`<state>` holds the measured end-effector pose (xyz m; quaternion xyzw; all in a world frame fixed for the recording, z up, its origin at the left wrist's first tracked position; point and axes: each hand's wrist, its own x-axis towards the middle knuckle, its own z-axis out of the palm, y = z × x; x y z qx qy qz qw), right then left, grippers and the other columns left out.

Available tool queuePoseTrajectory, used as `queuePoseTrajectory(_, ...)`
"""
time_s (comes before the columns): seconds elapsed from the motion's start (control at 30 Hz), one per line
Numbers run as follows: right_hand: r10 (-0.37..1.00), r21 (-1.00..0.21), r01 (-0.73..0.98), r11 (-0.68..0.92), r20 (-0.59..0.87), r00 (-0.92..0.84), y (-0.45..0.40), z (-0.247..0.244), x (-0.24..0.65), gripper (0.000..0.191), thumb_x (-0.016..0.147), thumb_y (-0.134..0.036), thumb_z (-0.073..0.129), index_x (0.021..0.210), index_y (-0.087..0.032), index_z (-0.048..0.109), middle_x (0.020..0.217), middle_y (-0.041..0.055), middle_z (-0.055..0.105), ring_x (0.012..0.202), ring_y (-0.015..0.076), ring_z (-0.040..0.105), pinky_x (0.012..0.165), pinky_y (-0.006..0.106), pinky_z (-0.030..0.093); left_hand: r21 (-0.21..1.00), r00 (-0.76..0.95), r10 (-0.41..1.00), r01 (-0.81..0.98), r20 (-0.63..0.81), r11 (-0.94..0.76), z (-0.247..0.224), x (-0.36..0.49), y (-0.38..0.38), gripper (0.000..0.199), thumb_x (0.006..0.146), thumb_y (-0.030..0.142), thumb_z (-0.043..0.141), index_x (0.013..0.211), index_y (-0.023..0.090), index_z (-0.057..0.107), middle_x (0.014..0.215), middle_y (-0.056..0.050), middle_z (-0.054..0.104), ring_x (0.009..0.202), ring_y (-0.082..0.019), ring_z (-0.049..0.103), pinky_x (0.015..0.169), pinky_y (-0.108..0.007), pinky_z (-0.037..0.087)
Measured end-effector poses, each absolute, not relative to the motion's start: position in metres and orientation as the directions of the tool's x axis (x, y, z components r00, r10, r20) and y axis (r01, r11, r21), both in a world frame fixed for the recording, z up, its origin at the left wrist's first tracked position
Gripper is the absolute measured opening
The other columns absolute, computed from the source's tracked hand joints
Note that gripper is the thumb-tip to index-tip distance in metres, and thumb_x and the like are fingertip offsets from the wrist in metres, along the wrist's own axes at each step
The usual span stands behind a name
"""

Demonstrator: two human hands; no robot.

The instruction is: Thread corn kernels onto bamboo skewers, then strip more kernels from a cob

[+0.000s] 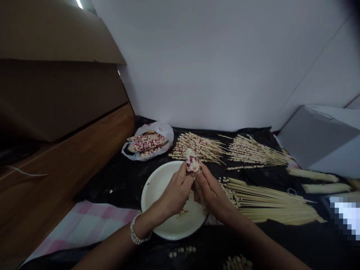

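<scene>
Black plastic sheet [123, 187], purple-flecked corn cob [192, 162]

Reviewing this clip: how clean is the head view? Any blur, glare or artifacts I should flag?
Head view: left hand, right hand and corn cob look fairly sharp under soft, dim light; small glare streak at top left; blocky pixelated patch at right edge; wide-angle distortion slants the wooden panel.
</scene>
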<state>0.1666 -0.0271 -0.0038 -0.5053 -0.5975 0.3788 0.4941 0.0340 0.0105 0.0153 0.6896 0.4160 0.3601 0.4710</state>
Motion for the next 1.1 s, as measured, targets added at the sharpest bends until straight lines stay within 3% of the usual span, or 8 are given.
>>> queuePoseTrajectory(0.17,0.996,-0.997,0.066,0.048,0.042,-0.076,-0.027,0.004,0.171,0.052,0.092,-0.055,0.032,0.134,-0.027,0.042,0.085,0.0024,0.067,0.064,0.0177,0.062,0.059,0.031,0.05,0.994,0.451,0.892,0.106,-0.013,-0.04,0.016,0.032,0.014,0.019,0.075,0.018,0.041,0.091,0.022,0.051,0.06,0.003,0.051,0.049,-0.013,0.043,0.045,-0.024,0.033)
queuePoseTrajectory(0.27,0.997,-0.992,0.097,0.079,0.078,-0.011,-0.025,0.007,0.177,0.05,0.091,-0.055,0.037,0.132,-0.027,0.046,0.1,0.0043,0.067,0.078,0.0193,0.063,0.068,0.033,0.051,0.998,0.56,0.826,0.032,-0.065,0.057,0.022,0.033,0.015,0.017,0.077,0.022,0.045,0.093,0.021,0.05,0.062,0.004,0.052,0.045,-0.01,0.042,0.041,-0.021,0.031)
queuePoseTrajectory(0.37,0.987,-0.975,0.17,0.144,0.153,0.043,-0.024,0.009,0.18,0.048,0.092,-0.051,0.037,0.131,-0.026,0.046,0.115,0.0048,0.062,0.098,0.0197,0.06,0.084,0.034,0.048,0.999,0.579,0.814,0.05,-0.04,0.014,0.027,0.035,0.014,0.025,0.079,0.033,0.055,0.1,0.021,0.05,0.067,0.002,0.056,0.049,-0.01,0.048,0.043,-0.02,0.034)
queuePoseTrajectory(0.5,0.984,-0.968,0.176,0.179,0.178,-0.017,-0.025,0.012,0.183,0.044,0.094,-0.048,0.033,0.129,-0.026,0.046,0.117,0.0044,0.06,0.107,0.0186,0.055,0.092,0.034,0.044,0.992,0.574,0.816,0.122,-0.063,-0.01,0.03,0.041,0.015,0.033,0.083,0.044,0.052,0.108,0.021,0.047,0.063,0.004,0.055,0.047,-0.011,0.047,0.042,-0.021,0.035)
queuePoseTrajectory(0.57,0.988,-0.976,0.15,0.156,0.154,-0.023,-0.026,0.013,0.185,0.046,0.094,-0.05,0.032,0.133,-0.027,0.042,0.116,0.0049,0.06,0.097,0.0174,0.059,0.086,0.033,0.047,0.987,0.589,0.805,0.158,-0.073,-0.026,0.031,0.043,0.017,0.032,0.086,0.045,0.048,0.106,0.021,0.047,0.059,0.005,0.052,0.046,-0.011,0.045,0.043,-0.022,0.036)
queuePoseTrajectory(0.7,0.988,-0.982,0.128,0.138,0.128,-0.085,-0.027,0.012,0.188,0.051,0.093,-0.053,0.031,0.138,-0.029,0.034,0.092,0.0014,0.063,0.066,0.0134,0.059,0.071,0.032,0.05,0.977,0.598,0.796,0.21,-0.091,-0.046,0.032,0.043,0.021,0.031,0.084,0.045,0.05,0.104,0.021,0.048,0.063,0.004,0.053,0.051,-0.012,0.047,0.047,-0.024,0.039)
queuePoseTrajectory(0.9,0.976,-0.93,0.298,0.217,0.216,-0.037,-0.025,0.004,0.187,0.05,0.094,-0.048,0.033,0.14,-0.028,0.032,0.107,0.0051,0.062,0.099,0.0205,0.058,0.085,0.038,0.047,0.969,0.541,0.84,0.225,-0.041,-0.098,0.021,0.046,0.021,0.027,0.083,0.044,0.05,0.096,0.021,0.047,0.063,0.004,0.048,0.052,-0.012,0.045,0.046,-0.024,0.038)
queuePoseTrajectory(1.1,0.964,-0.911,0.316,0.263,0.26,-0.053,-0.025,0.005,0.187,0.047,0.095,-0.042,0.033,0.139,-0.024,0.031,0.126,0.007,0.055,0.114,0.0195,0.052,0.097,0.038,0.04,0.959,0.463,0.886,0.263,-0.031,-0.104,0.013,0.052,0.017,0.018,0.08,0.035,0.051,0.09,0.021,0.046,0.06,0.006,0.047,0.049,-0.012,0.044,0.044,-0.023,0.036)
